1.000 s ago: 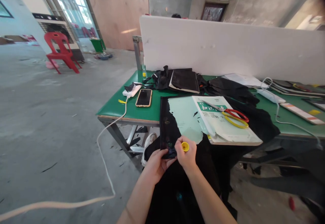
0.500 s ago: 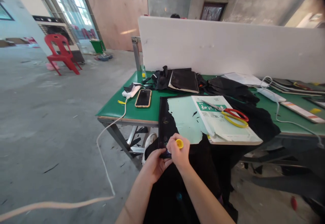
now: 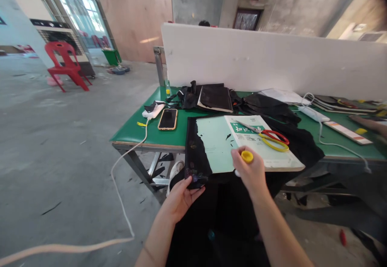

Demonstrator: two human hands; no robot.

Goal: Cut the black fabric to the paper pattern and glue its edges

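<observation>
My left hand (image 3: 183,196) pinches the lower corner of a black cloth-like sheet (image 3: 195,150) between thumb and fingers. The sheet's ragged edge laps onto the pale green inside cover (image 3: 217,142) of an opened book (image 3: 273,160). In my right hand (image 3: 251,170) is a small tube with a yellow end (image 3: 247,156), held in a fist over the book's lower edge. A white tip shows under that hand; the rest of the tube is hidden. Scissors (image 3: 273,138) with red and yellow handles lie on the book's white page. Small black scraps dot the green cover.
Left on the green table (image 3: 136,132) are a phone (image 3: 168,119), a white power strip (image 3: 152,109) with a trailing cable, and a small bottle (image 3: 167,87). A black-covered book (image 3: 215,97) and black cloth lie behind. A white partition (image 3: 256,57) borders the back.
My right hand has moved right with the yellow-ended tube, away from my left hand and the black sheet's corner. My left hand still holds that corner. The view has shifted slightly.
</observation>
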